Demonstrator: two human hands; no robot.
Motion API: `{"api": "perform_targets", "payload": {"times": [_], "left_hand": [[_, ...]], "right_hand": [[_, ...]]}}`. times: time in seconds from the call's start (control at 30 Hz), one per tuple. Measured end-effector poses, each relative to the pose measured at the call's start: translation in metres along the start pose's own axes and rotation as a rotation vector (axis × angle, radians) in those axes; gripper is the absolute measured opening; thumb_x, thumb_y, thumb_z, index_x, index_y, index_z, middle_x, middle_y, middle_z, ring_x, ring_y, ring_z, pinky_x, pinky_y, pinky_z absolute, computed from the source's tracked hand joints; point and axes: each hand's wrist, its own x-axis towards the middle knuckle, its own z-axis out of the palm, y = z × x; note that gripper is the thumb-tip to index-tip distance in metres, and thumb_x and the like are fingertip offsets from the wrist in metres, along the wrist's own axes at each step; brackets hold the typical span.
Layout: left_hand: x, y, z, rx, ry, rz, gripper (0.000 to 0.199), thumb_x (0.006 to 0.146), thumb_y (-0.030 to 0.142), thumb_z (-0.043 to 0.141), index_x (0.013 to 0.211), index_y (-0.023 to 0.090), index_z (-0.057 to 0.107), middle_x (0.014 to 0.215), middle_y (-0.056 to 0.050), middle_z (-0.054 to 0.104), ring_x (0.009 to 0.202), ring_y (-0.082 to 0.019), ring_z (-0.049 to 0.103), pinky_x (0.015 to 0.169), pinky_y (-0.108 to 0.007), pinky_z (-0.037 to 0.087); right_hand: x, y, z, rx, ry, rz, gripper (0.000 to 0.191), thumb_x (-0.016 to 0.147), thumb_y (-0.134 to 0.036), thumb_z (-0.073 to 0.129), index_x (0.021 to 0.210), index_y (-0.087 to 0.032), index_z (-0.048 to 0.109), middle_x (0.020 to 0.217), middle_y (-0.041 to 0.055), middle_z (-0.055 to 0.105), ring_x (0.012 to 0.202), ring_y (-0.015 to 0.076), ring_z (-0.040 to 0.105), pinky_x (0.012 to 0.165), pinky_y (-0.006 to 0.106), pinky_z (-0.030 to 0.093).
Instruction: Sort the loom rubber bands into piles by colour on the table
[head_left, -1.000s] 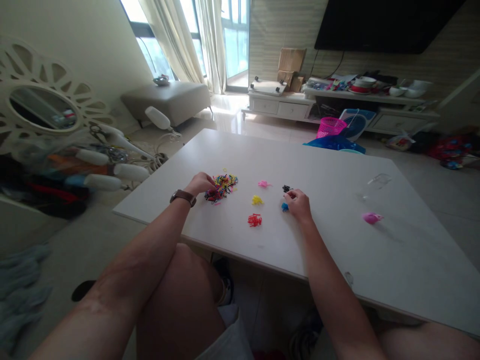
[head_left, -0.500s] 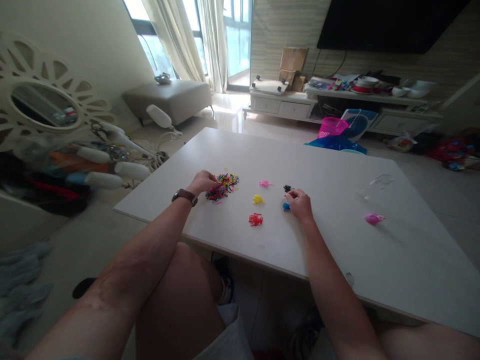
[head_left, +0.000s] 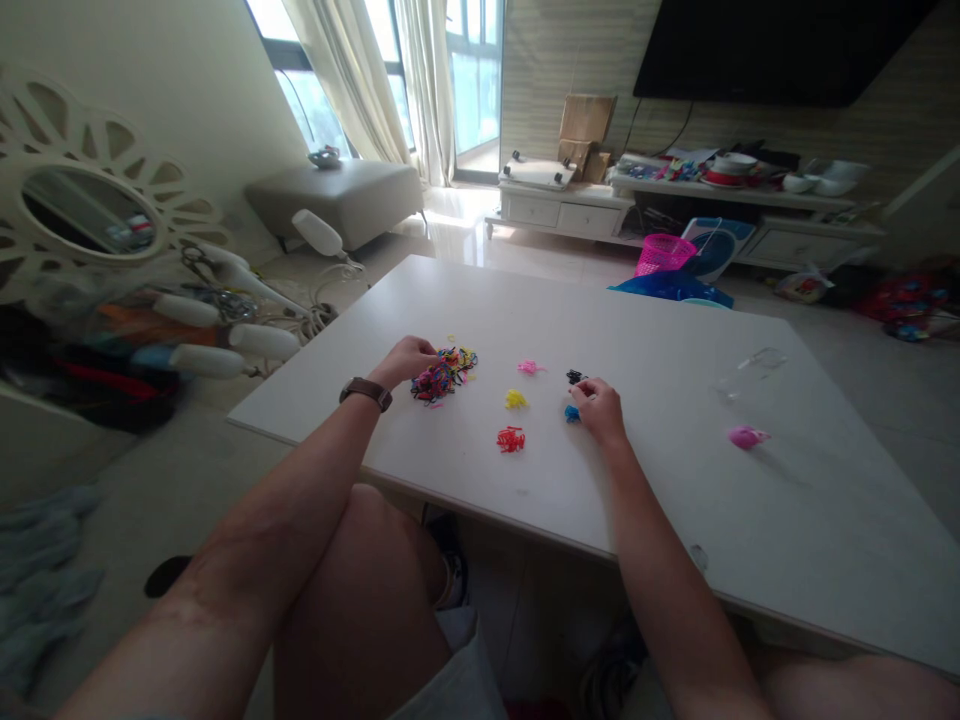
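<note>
On the white table (head_left: 660,350), my left hand (head_left: 411,358) is at the upper left of a mixed pile of coloured bands (head_left: 441,382), its fingers closed; what they pinch is too small to see. My right hand (head_left: 598,405) has its fingers pinched beside the black bands (head_left: 576,377) and the blue bands (head_left: 572,413), partly covering the blue ones; its grip content cannot be made out. Between my hands lie small heaps of pink bands (head_left: 529,368), yellow bands (head_left: 515,399) and red bands (head_left: 511,440).
Toward the right of the table are a pink object (head_left: 748,437) and a clear container (head_left: 754,375). A small clear piece (head_left: 699,556) sits by the front edge. Behind the table stands a pink basket (head_left: 664,254); a white-armed lamp (head_left: 259,341) is at the left.
My left hand has shifted slightly up at the mixed pile, uncovering a little more of it. My right hand has hardly moved.
</note>
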Motion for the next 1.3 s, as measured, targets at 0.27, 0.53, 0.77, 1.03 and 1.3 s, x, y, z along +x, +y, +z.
{"api": "perform_targets", "payload": {"times": [0.27, 0.53, 0.77, 1.03, 1.3], "left_hand": [[0.0, 0.0, 0.002, -0.124, 0.027, 0.035, 0.02, 0.062, 0.027, 0.076, 0.075, 0.014, 0.07, 0.064, -0.003, 0.066, 0.055, -0.011, 0.052, 0.05, -0.022, 0.037], [0.003, 0.0, 0.005, -0.118, -0.013, 0.009, 0.033, 0.068, 0.023, 0.066, 0.097, 0.013, 0.078, 0.055, 0.001, 0.056, 0.048, -0.01, 0.043, 0.048, -0.023, 0.032], [0.001, 0.003, 0.007, -0.157, -0.012, 0.014, 0.019, 0.065, 0.022, 0.066, 0.08, 0.013, 0.074, 0.057, 0.0, 0.058, 0.051, -0.011, 0.046, 0.049, -0.023, 0.033], [-0.002, 0.012, 0.019, -0.185, -0.114, 0.065, 0.021, 0.073, 0.034, 0.069, 0.078, 0.013, 0.071, 0.064, -0.003, 0.065, 0.052, -0.01, 0.047, 0.048, -0.023, 0.034], [0.002, 0.032, 0.041, -0.164, -0.268, 0.292, 0.019, 0.076, 0.033, 0.068, 0.078, 0.014, 0.072, 0.073, -0.005, 0.07, 0.068, -0.014, 0.06, 0.063, -0.024, 0.045]], "right_hand": [[0.0, 0.001, 0.001, -0.002, -0.003, -0.006, 0.021, 0.074, -0.037, 0.054, 0.066, -0.021, 0.063, 0.077, 0.0043, 0.065, 0.073, 0.0195, 0.059, 0.078, 0.033, 0.047], [0.0, 0.001, 0.001, -0.005, -0.008, -0.004, 0.021, 0.075, -0.038, 0.054, 0.067, -0.021, 0.064, 0.078, 0.0047, 0.066, 0.074, 0.02, 0.06, 0.078, 0.033, 0.047], [0.0, -0.001, 0.0, 0.004, -0.008, 0.002, 0.021, 0.074, -0.038, 0.054, 0.066, -0.021, 0.063, 0.077, 0.0048, 0.067, 0.074, 0.0199, 0.06, 0.077, 0.033, 0.047], [-0.002, -0.005, 0.002, 0.035, -0.021, -0.013, 0.022, 0.076, -0.038, 0.055, 0.069, -0.02, 0.066, 0.078, 0.0046, 0.067, 0.073, 0.0194, 0.061, 0.076, 0.033, 0.048], [-0.006, -0.01, 0.006, 0.081, -0.079, -0.105, 0.021, 0.079, -0.038, 0.057, 0.071, -0.02, 0.065, 0.078, 0.0047, 0.066, 0.07, 0.0182, 0.06, 0.068, 0.031, 0.047]]}}
